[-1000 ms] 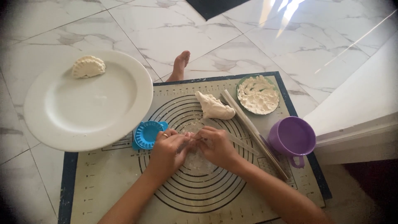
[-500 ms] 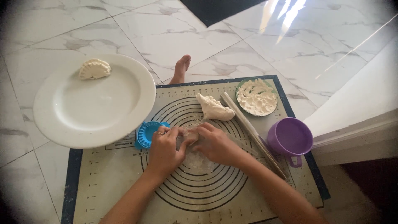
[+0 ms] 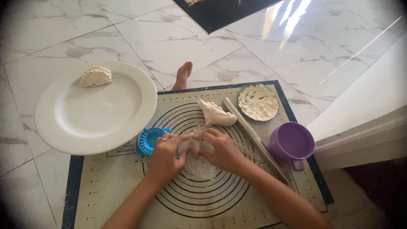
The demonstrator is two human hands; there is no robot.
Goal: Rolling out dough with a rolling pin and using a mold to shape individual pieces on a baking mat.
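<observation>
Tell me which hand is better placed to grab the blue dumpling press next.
Left, probably. The left hand lies right beside the blue press, while the right hand sits on the far side of the dough sheet that both hands hold.

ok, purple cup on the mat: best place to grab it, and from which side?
Probably by the handle. The purple cup stands upright near the mat's right edge, handle pointing toward the person. Come in from the near right side; the rolling pin lies close along its left, crowding that side. Gripping the round body from above would also work.
</observation>
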